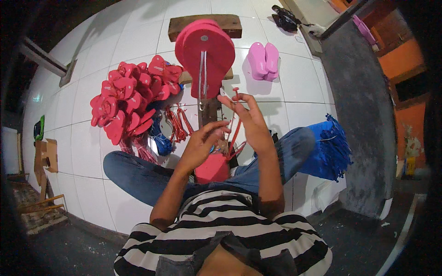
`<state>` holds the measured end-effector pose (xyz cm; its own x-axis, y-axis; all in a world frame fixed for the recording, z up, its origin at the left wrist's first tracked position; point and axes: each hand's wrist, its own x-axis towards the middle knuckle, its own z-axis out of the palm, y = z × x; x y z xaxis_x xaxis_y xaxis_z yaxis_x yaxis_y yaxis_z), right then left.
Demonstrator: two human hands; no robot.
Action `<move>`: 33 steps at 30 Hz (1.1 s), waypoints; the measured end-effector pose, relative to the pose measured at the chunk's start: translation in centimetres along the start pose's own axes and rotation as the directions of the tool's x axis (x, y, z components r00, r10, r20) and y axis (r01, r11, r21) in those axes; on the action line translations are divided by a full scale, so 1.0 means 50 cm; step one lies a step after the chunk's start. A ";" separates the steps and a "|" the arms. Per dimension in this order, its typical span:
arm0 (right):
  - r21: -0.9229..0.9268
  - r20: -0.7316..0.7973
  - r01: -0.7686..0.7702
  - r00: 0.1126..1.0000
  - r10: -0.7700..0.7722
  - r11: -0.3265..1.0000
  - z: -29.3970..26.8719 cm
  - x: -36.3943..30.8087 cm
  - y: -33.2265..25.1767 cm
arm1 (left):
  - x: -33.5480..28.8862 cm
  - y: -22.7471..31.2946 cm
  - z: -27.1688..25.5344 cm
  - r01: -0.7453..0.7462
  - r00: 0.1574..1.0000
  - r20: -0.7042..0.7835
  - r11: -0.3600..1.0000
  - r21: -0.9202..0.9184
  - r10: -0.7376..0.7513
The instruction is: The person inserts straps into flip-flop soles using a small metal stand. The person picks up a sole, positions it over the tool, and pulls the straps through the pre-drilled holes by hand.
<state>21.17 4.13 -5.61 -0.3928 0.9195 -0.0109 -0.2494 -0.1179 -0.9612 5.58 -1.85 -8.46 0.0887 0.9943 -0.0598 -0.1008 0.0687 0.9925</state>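
A red flip-flop strap (236, 130) with a round plug at its upper end hangs from my right hand (252, 125), whose fingers pinch it near that plug. Beside the strap, my left hand (202, 141) has its fingers curled in; what they grip, if anything, I cannot make out. Just beyond both hands, red flip-flop soles (220, 50) lie stacked on a wooden stand. A thin silver metal tool (202, 69) with a hooked end rests lengthwise on the top sole. Another red piece (212, 169) shows between my legs, partly covered by my left arm.
A heap of red flip-flops (126, 94) lies at the left, next to bundles of blue straps (159, 135) and red straps (178, 123). Pink slippers (264, 60) stand at the far right. By my right knee is a blue pile of straps (329, 149). A wooden block (232, 26) lies behind the soles.
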 end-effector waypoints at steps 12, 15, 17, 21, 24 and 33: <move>-0.444 0.218 -0.019 0.967 0.129 0.896 0.049 -0.044 0.003 | 0.007 0.076 -0.068 -0.053 0.922 -0.387 0.995 -0.089 0.015; -0.445 0.192 -0.016 0.975 0.113 0.895 0.058 -0.042 0.006 | 0.015 0.118 -0.071 0.024 0.916 -0.400 1.000 0.001 -0.021; -0.408 0.170 -0.038 0.979 0.116 0.912 0.071 -0.039 -0.008 | 0.026 0.116 -0.066 -0.040 0.903 -0.428 0.999 -0.011 0.032; -0.335 0.145 -0.040 0.985 0.093 0.941 0.098 -0.031 -0.023 | 0.031 0.126 -0.064 -0.101 0.886 -0.443 0.989 0.109 0.140; -0.253 0.173 -0.124 0.970 0.171 0.959 0.095 -0.026 -0.025 | 0.034 0.135 -0.067 -0.097 0.901 -0.419 0.994 0.052 0.109; -0.032 0.236 -0.240 0.942 0.240 0.970 0.080 -0.020 -0.039 | 0.039 0.164 -0.067 -0.029 0.944 -0.329 0.982 -0.185 -0.034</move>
<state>18.50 1.94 -2.62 -0.6389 0.7489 -0.1760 -0.1195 -0.3227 -0.9389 1.60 0.93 -0.81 -0.2393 0.9628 -0.1252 -0.2848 0.0537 0.9571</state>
